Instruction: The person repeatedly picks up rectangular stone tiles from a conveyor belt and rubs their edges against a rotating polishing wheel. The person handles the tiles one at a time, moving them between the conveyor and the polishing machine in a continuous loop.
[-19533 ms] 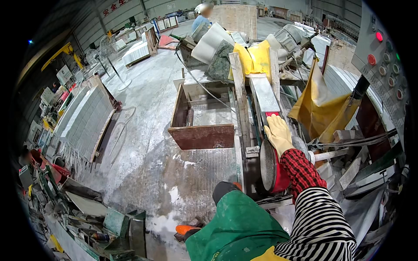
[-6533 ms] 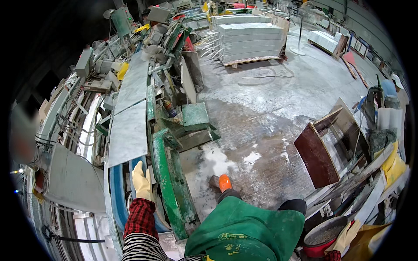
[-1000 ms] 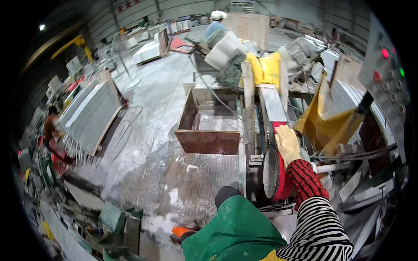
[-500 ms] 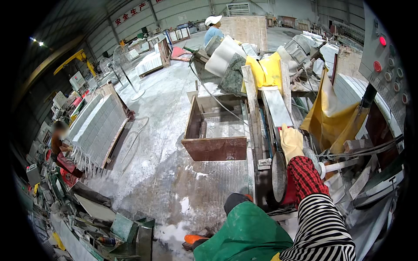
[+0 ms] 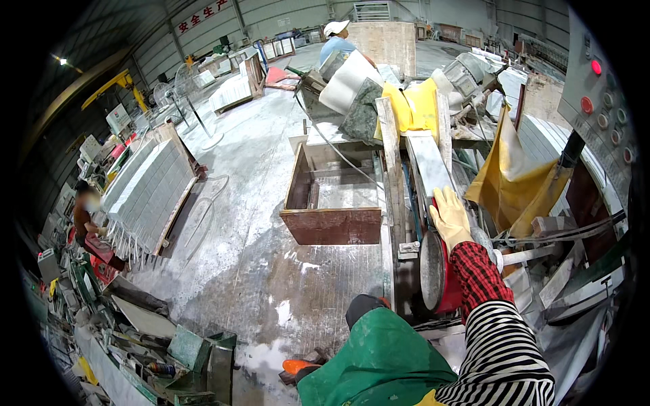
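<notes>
My right hand (image 5: 449, 218), in a pale yellow rubber glove, lies flat with its fingers apart. Its fingertips touch or hover over the near end of a long pale stone strip (image 5: 429, 162); contact is hard to tell. The strip lies lengthwise on the narrow belt of a machine, its far end under a yellow cover (image 5: 414, 108). Below the hand, a grey round roller or wheel (image 5: 433, 272) sits beside a red part (image 5: 451, 287). My left hand is out of sight; only a small yellow patch shows at the lower edge.
An open brown wooden box (image 5: 330, 227) stands left of the belt. At the right are a yellow hanging sheet (image 5: 508, 183) and a control panel (image 5: 599, 88) with lit red buttons. Stacked pale slabs (image 5: 149, 193) and a seated person (image 5: 89, 227) are at left; another person (image 5: 336, 46) stands far back.
My right hand has gone from a closer, pointing shape at the strip's end to spread fingers. The strip looks slightly farther along the belt. The person at left has raised their body.
</notes>
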`<state>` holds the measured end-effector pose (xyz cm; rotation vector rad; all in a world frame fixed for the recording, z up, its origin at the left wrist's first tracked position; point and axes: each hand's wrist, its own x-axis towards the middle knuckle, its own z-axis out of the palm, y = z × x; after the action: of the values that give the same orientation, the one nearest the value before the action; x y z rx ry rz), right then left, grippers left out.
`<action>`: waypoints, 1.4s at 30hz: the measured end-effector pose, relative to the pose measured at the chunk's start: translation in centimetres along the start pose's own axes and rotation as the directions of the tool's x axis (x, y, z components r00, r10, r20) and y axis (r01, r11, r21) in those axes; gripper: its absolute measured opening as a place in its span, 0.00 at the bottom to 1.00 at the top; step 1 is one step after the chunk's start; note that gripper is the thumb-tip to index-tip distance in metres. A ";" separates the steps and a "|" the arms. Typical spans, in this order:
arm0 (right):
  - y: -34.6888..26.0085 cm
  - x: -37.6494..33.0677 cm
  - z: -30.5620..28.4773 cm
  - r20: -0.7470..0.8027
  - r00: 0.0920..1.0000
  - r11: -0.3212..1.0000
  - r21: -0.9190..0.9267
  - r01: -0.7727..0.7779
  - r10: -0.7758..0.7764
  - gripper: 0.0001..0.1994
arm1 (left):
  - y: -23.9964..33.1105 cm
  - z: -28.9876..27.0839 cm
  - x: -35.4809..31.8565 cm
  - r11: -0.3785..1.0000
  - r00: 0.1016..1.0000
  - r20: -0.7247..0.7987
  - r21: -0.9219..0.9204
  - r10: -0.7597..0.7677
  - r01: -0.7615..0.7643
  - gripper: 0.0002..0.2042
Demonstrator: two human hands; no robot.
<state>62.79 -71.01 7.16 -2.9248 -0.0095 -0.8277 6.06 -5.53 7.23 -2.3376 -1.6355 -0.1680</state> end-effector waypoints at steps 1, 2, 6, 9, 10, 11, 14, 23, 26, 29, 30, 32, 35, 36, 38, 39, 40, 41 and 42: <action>-0.1 -0.1 0.1 0.000 1.000 1.000 -0.004 0.001 -0.001 0.27 | -0.3 0.1 0.0 1.000 1.000 -0.004 0.000 0.000 0.000 0.21; -0.2 -0.1 0.0 0.027 1.000 1.000 -0.003 -0.010 0.010 0.27 | -0.4 0.2 0.1 1.000 1.000 -0.008 0.003 -0.001 0.001 0.21; -0.3 -0.5 0.0 -0.010 1.000 1.000 -0.026 0.018 -0.018 0.26 | -0.6 0.4 0.2 1.000 1.000 -0.013 0.006 -0.002 0.002 0.21; -0.6 -0.9 -0.6 -0.019 1.000 1.000 -0.005 0.021 -0.021 0.24 | -0.6 0.7 0.3 1.000 1.000 -0.020 0.011 0.002 -0.002 0.21; -0.6 -1.0 -0.4 -0.053 0.998 0.999 -0.001 0.040 -0.040 0.23 | -0.8 0.8 0.3 1.000 1.000 -0.020 0.009 0.004 -0.004 0.21; -0.6 -1.0 -0.5 -0.042 0.998 0.999 0.000 0.040 -0.040 0.23 | -0.7 0.3 0.3 1.000 1.000 -0.023 0.001 0.005 -0.005 0.21; -0.7 -1.3 -1.0 -0.030 0.999 0.999 0.009 0.043 -0.043 0.23 | -1.1 0.7 -0.1 1.000 1.000 -0.027 0.017 0.001 -0.001 0.20; -1.3 -1.9 -1.7 -0.015 0.999 0.998 0.036 0.046 -0.046 0.22 | -1.2 0.8 0.0 0.999 0.999 -0.034 0.034 0.019 -0.018 0.20; -1.4 -2.2 -1.9 -0.023 0.998 0.997 0.049 0.063 -0.062 0.22 | -1.4 0.9 0.0 0.999 0.999 -0.036 0.043 0.024 -0.023 0.20; -1.3 -2.4 -1.9 -0.044 0.997 0.996 0.047 0.069 -0.067 0.21 | -1.4 1.2 0.1 0.998 0.999 -0.039 0.052 0.033 -0.031 0.20; -1.4 -2.4 -1.8 -0.054 0.996 0.996 0.046 0.072 -0.070 0.21 | -1.4 1.3 0.1 0.998 0.999 -0.039 0.055 0.033 -0.031 0.20; -1.5 -2.6 -2.1 -0.032 0.997 0.996 0.056 0.067 -0.065 0.21 | -1.7 1.4 0.1 0.998 0.999 -0.041 0.059 0.033 -0.031 0.20; -1.3 -3.0 -1.9 -0.055 0.995 0.995 0.050 0.084 -0.082 0.20 | -2.0 1.8 0.2 0.997 0.998 -0.047 0.067 0.034 -0.031 0.20; -1.3 -3.1 -1.9 -0.073 0.993 0.994 0.047 0.094 -0.090 0.20 | -2.2 2.0 0.2 0.997 0.998 -0.051 0.072 0.034 -0.030 0.20; -1.4 -3.3 -1.9 -0.089 0.991 0.993 0.047 0.105 -0.100 0.20 | -3.0 2.4 0.2 0.997 0.998 -0.055 0.079 0.029 -0.025 0.20; -1.4 -3.3 -2.0 -0.087 0.991 0.993 0.050 0.106 -0.102 0.20 | -3.3 2.5 0.2 0.996 0.998 -0.055 0.085 0.032 -0.027 0.20; -1.5 -3.3 -2.2 -0.084 0.991 0.993 0.052 0.108 -0.103 0.21 | -3.8 2.9 0.2 0.995 0.999 -0.050 0.099 0.020 -0.015 0.19; -1.6 -3.3 -2.3 -0.082 0.991 0.992 0.054 0.110 -0.105 0.21 | -3.6 2.7 0.1 0.994 0.998 -0.056 0.107 0.022 -0.016 0.19; -1.7 -3.4 -2.5 -0.069 0.992 0.992 0.064 0.110 -0.105 0.21 | -3.4 2.4 0.0 0.993 0.998 -0.062 0.115 0.023 -0.016 0.19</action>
<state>58.57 -69.53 7.66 -2.8540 -0.1878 -0.9196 2.74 -3.73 5.46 -2.2388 -1.5497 -0.1390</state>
